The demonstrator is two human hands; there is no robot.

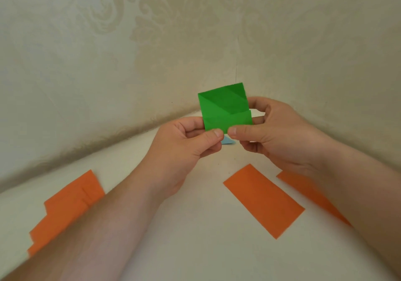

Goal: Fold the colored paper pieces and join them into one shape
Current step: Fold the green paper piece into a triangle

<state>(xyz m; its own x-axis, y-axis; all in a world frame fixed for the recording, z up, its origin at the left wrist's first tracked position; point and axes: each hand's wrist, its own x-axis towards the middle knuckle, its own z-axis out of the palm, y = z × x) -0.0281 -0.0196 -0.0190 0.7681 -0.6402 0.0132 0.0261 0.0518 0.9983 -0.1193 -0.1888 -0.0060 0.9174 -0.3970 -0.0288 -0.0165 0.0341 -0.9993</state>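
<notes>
- Your table point(195, 248) carries orange pieces: a stack point(67, 207) at left, a strip point(263, 200) below your right wrist.
- The green paper point(225, 107) stands upright above both thumbs, clear of the table.
- Your left hand point(186, 148) and right hand point(271, 133) both pinch its bottom edge, equally near, fingers curled.

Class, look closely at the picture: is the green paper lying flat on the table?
No: both the left hand and the right hand pinch the green paper and hold it up above the table.
</notes>
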